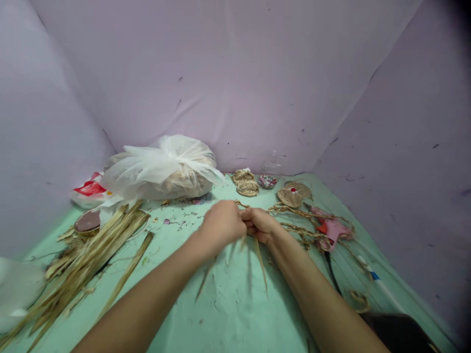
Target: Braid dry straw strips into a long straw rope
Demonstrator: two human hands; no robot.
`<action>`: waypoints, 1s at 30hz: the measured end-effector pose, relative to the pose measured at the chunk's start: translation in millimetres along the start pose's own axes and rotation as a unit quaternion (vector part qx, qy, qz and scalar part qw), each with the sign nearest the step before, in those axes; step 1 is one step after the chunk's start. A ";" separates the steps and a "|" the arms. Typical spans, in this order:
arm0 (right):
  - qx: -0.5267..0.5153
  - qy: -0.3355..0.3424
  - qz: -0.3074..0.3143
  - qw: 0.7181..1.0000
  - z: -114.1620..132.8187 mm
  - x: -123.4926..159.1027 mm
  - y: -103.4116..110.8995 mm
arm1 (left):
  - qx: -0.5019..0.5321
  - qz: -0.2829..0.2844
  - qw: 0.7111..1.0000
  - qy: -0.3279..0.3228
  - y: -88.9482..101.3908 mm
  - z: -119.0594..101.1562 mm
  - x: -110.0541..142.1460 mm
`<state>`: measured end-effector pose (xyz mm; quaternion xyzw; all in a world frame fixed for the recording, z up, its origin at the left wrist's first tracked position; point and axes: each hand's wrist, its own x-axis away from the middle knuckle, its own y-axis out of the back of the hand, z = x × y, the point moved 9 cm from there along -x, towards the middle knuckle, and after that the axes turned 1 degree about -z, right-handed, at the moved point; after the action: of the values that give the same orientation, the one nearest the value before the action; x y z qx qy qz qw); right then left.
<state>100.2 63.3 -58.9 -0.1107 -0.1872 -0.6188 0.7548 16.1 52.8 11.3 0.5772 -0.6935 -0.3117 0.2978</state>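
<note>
The braided fibre cord [243, 204] lies mid-table, seemingly pinched in the right hand [260, 224], the left hand [223, 224] curled, its hold hidden from me; a slackened pinch could unravel the loose strands [262, 269], and braided lengths [298, 229] touching the pink glue gun [336, 230] could snag if pulled.

From here I see rough, matt plant fibre in the tan braided cord [289, 209]. The crumpled white bag [165, 169] looks like thin plastic.
</note>
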 end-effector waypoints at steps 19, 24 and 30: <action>0.391 0.154 -0.145 0.896 38.1 15.1 13.6 | 0.157 0.103 0.962 0.198 -36.0 52.7 -17.6; 0.510 0.140 -0.179 0.830 55.1 35.9 2.1 | 0.193 0.089 0.954 0.210 -39.8 52.5 -15.1; 0.546 0.123 -0.172 0.811 57.2 44.9 -14.1 | 0.289 0.121 0.924 0.219 -44.1 52.7 -11.2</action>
<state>85.5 43.1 10.8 0.4306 -0.4157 -0.5426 0.5893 4.3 62.3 -56.6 0.6037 -0.7355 0.0749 0.2982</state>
